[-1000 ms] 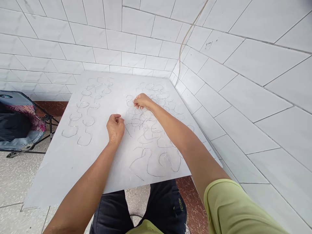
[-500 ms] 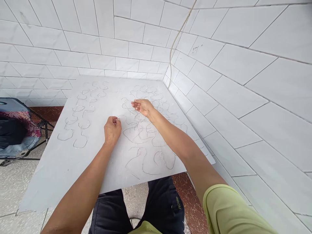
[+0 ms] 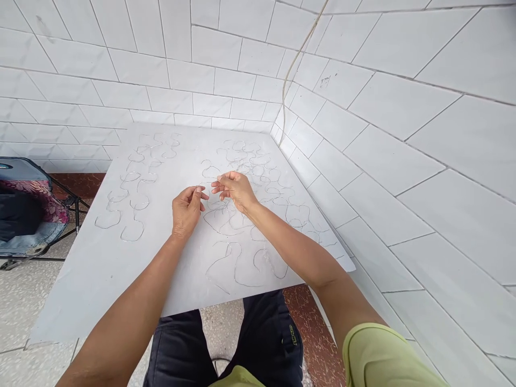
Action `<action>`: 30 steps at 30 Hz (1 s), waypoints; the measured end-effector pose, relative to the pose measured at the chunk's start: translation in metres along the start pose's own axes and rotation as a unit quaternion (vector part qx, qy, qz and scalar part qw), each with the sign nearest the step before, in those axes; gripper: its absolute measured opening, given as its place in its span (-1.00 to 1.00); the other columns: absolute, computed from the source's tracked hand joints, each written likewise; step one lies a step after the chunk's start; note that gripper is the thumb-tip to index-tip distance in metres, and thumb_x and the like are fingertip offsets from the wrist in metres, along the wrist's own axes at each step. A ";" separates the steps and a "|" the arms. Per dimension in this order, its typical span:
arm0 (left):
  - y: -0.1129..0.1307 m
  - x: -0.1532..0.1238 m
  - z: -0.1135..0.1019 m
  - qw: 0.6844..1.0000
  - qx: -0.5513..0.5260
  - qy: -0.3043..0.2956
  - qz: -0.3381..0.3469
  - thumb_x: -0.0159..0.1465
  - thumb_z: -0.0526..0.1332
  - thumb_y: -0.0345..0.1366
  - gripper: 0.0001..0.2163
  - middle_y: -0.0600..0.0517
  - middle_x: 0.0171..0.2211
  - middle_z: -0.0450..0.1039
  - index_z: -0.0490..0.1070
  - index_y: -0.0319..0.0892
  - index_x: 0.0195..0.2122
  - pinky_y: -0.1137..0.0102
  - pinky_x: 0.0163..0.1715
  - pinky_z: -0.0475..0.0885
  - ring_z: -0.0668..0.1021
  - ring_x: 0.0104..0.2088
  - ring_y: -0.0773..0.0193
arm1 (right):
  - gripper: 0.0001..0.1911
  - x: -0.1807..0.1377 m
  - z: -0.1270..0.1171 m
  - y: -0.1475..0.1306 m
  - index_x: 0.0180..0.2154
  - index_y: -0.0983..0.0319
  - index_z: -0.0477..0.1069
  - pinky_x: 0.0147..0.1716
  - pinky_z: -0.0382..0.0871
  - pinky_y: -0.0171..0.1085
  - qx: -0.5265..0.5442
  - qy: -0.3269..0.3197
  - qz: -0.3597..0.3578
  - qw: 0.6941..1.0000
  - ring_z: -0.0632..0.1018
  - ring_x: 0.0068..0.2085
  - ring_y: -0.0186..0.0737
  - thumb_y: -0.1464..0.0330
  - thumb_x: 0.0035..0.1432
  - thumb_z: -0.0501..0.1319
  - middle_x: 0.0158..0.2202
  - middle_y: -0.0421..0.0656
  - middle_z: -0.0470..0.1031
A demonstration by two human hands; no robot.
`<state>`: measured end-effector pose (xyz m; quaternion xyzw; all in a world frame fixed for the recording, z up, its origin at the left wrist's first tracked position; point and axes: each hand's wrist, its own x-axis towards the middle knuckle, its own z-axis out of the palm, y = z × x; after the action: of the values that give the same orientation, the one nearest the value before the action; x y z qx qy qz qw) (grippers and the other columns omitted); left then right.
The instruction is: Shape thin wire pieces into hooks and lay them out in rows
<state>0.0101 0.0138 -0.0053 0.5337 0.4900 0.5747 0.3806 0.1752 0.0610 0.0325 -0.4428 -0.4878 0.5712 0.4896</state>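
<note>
A white board [image 3: 100, 269] lies across my lap, strewn with bent wire loops. My left hand [image 3: 186, 210] and right hand [image 3: 236, 189] meet above its middle, fingertips almost touching. Both pinch a thin piece of wire [image 3: 208, 189] between them, hard to see against the white. A tangled heap of wire shapes [image 3: 258, 177] lies under and beyond my right hand. A neater row of wire loops [image 3: 133, 188] runs along the left part of the board.
White tiled walls close in at the back and right, with a thin cable [image 3: 296, 59] hanging in the corner. A folding stand with a bag and cloth [image 3: 24, 209] sits on the floor at the left. My dark trousers [image 3: 226, 344] show below the board.
My right hand has drawn back from the far wire heap toward me and met my left hand, which rose slightly and loosened from a fist into a pinch.
</note>
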 end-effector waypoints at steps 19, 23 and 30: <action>0.015 0.000 -0.001 0.983 -0.120 -0.117 -0.078 0.28 0.37 -0.07 -0.71 0.12 -0.60 0.21 0.68 -0.19 -0.16 0.43 -0.64 0.06 0.18 -0.62 0.43 | -0.56 -0.043 -0.048 0.033 -0.41 0.22 0.36 -0.58 0.38 -0.36 -0.049 -0.150 -0.013 0.987 0.47 -0.57 -0.35 0.03 0.36 0.24 -0.52 -0.19 0.49; 0.015 0.000 0.000 0.984 -0.094 -0.134 -0.070 0.30 0.36 -0.05 -0.71 0.13 -0.62 0.18 0.67 -0.18 -0.18 0.42 -0.63 0.03 0.16 -0.63 0.43 | -0.55 -0.044 -0.048 0.037 -0.43 0.20 0.31 -0.65 0.27 -0.39 -0.062 -0.118 -0.001 0.991 0.38 -0.62 -0.40 0.03 0.37 0.23 -0.57 -0.24 0.39; 0.014 -0.001 -0.001 0.983 -0.006 -0.172 -0.063 0.32 0.33 -0.02 -0.70 0.13 -0.63 0.16 0.68 -0.16 -0.24 0.41 -0.59 0.07 0.17 -0.61 0.40 | -0.57 -0.044 -0.057 0.036 -0.46 0.20 0.27 -0.70 0.18 -0.40 -0.076 -0.120 0.031 0.989 0.34 -0.63 -0.40 0.09 0.38 0.24 -0.59 -0.26 0.33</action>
<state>0.0101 0.0094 0.0081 0.5902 0.4470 0.4518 0.4977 0.2322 0.0228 -0.0095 -0.4216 -0.5710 0.5964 0.3749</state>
